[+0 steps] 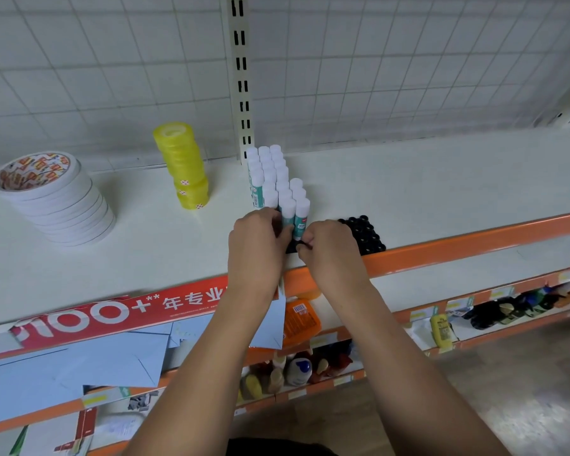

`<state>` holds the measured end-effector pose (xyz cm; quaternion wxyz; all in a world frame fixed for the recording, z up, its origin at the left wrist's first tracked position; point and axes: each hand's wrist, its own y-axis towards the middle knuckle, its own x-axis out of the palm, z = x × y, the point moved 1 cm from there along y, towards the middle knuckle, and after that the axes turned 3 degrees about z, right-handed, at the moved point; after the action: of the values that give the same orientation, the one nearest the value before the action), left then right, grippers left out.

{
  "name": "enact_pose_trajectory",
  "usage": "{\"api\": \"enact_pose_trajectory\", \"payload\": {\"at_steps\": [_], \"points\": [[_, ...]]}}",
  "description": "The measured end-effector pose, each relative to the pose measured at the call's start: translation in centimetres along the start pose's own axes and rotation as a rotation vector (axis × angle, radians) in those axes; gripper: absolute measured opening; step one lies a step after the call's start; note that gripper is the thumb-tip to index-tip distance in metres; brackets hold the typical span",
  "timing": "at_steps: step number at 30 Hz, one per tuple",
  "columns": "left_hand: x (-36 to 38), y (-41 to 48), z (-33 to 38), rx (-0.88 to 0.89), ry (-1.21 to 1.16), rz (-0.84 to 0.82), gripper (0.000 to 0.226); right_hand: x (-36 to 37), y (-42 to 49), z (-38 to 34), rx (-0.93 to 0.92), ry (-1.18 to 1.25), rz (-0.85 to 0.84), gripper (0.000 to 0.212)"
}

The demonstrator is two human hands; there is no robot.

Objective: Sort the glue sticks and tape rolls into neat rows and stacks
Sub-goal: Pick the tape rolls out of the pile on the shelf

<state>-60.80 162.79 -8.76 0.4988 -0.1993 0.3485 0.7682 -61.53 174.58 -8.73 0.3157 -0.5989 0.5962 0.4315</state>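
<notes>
Most of the job looks done. The glue sticks (270,179) stand in neat rows mid-frame on the shelf (408,179). At the left, white tape rolls (56,199) and yellow tape rolls (185,166) make 2 stacks. The left hand (257,240) holds the front sticks, and the right hand (331,250) pinches a small black thing (301,245). The black pieces (364,233) beside it may still need tidying.

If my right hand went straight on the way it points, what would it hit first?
Most likely the front white-capped glue stick, just ahead of your right hand, which pinches a small black thing; depth is unclear.
</notes>
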Motion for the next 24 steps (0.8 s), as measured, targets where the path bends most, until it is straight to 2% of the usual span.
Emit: {"api": "enact_pose_trajectory", "payload": {"at_steps": [8,12,15,19,24], "points": [[-0.7,-0.4,-0.4,-0.033,0.122,-0.033,0.022,-0.8,-0.6,0.0,0.006,0.051,-0.017,0.022],[-3.3,-1.1,-2.0,0.013,0.14,0.043,0.018,-1.5,-2.0,-1.4,-0.056,0.096,0.05,0.021],[-6.4,-1.3,-3.9,0.027,0.17,0.056,0.019,-1.5,-2.6,-4.8,-0.148,0.172,0.073,0.014],[-12.1,-1.5,-7.7,0.042,0.205,0.088,0.018,0.4,-2.8,-10.8,-0.296,0.227,-0.012,0.018],[-20.6,-3.7,-13.6,-0.066,0.326,0.164,0.019,4.3,-3.8,-20.1,-0.493,0.252,-0.1,0.027]]}}
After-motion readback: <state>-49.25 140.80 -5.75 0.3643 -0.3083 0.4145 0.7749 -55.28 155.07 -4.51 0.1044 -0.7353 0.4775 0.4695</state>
